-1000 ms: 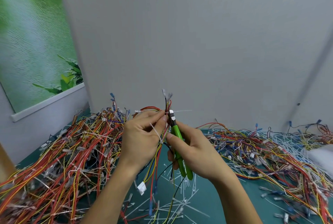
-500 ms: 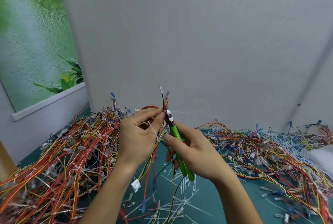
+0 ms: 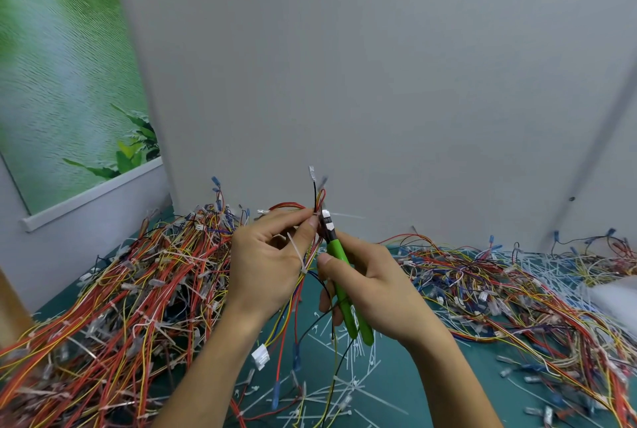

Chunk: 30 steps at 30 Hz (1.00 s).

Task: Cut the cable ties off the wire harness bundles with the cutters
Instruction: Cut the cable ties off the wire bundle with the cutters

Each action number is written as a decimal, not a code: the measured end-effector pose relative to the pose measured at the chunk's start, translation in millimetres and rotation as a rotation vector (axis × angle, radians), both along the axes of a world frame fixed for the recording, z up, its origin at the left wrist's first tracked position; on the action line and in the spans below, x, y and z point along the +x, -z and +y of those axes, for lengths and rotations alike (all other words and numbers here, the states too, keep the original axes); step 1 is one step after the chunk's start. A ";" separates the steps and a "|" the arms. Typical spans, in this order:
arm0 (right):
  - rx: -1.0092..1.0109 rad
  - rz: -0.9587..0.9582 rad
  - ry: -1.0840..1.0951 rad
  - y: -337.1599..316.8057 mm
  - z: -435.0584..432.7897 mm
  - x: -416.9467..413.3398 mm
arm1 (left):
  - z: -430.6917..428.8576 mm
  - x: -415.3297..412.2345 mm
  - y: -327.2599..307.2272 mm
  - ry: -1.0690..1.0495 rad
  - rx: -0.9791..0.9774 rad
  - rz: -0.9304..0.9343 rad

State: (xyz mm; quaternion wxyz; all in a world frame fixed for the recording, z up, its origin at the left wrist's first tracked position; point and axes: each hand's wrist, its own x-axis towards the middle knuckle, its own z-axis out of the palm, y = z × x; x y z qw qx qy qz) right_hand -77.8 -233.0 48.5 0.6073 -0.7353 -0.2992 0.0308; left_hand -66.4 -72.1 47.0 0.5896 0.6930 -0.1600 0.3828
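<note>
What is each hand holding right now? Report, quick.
Left hand: pinches the wire harness bundle.
Right hand: grips the green-handled cutters.

Item 1, left hand point(image 3: 265, 265): raised at centre, back toward the camera, thumb and forefinger pinching a wire harness bundle point(image 3: 319, 198) just below its upper ends; other fingers mostly hidden. Item 2, left forearm point(image 3: 206, 376): bare, entering from the lower edge, angled up and rightward. Item 3, right hand point(image 3: 375, 289): just beside the left, fingers curled round the green handles of the cutters point(image 3: 336, 251), thumb laid along a handle, tool head pointing up at the left fingertips. Item 4, right forearm point(image 3: 444, 376): bare, angled up and leftward.
</note>
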 end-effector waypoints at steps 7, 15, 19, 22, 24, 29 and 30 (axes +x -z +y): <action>0.020 -0.015 0.003 0.7 0.8 1.0 | -0.6 0.5 1.2 0.013 -0.002 0.002; 0.025 0.019 0.007 2.7 1.4 1.9 | -0.2 0.6 0.9 0.010 0.008 0.011; 0.026 0.026 0.011 2.5 1.4 2.3 | -0.8 -0.5 -0.3 0.015 0.016 -0.003; 0.059 0.064 -0.006 1.4 1.4 2.3 | 0.0 0.1 1.3 0.015 0.015 -0.001; 0.067 0.076 -0.016 1.0 1.1 2.4 | 0.4 0.8 1.6 0.011 0.026 0.001; 0.070 0.080 -0.008 0.3 2.0 2.3 | -0.7 -0.5 0.2 0.015 0.037 0.000; 0.069 0.077 -0.004 0.5 2.2 2.4 | -0.8 -0.4 0.4 0.015 0.036 -0.001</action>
